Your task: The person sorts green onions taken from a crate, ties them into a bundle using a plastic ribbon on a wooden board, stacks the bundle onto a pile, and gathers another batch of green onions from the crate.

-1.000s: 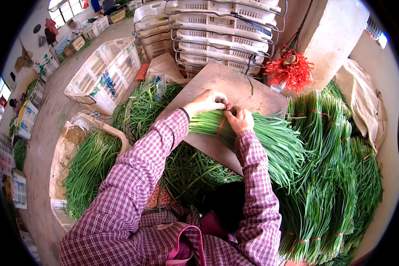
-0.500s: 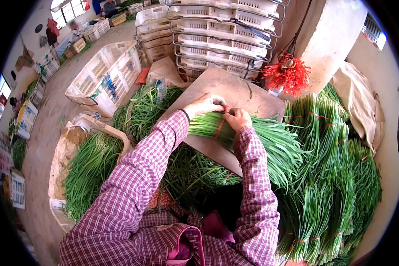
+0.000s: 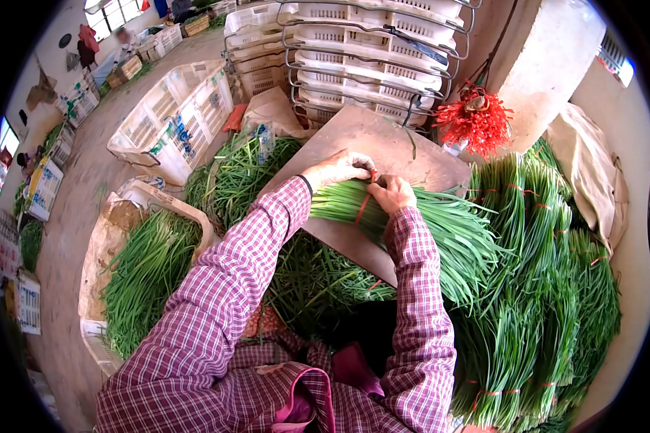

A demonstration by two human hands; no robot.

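Observation:
A bunch of long green garlic chives (image 3: 440, 220) lies across a brown board (image 3: 368, 133) in front of me. Around the bunch runs a thin red tie (image 3: 362, 208), its upper end rising between my hands. My left hand (image 3: 341, 167) is closed on the tie at the top of the bunch, thumb and forefinger pinched together. Close beside it, my right hand (image 3: 391, 193) also pinches the tie and rests against the leaves. The fingertips nearly meet, and the exact grip of each is partly hidden.
Tied chive bunches (image 3: 527, 289) are piled at the right. A cluster of red ties (image 3: 474, 119) hangs by the pillar. Loose chives lie in a crate (image 3: 184, 206) at left and under the board. Stacked white crates (image 3: 372, 54) stand behind; other people sit far back left.
Both hands stay at the bunch, pinching the tie, with only slight finger movement. The whole view has shifted a little.

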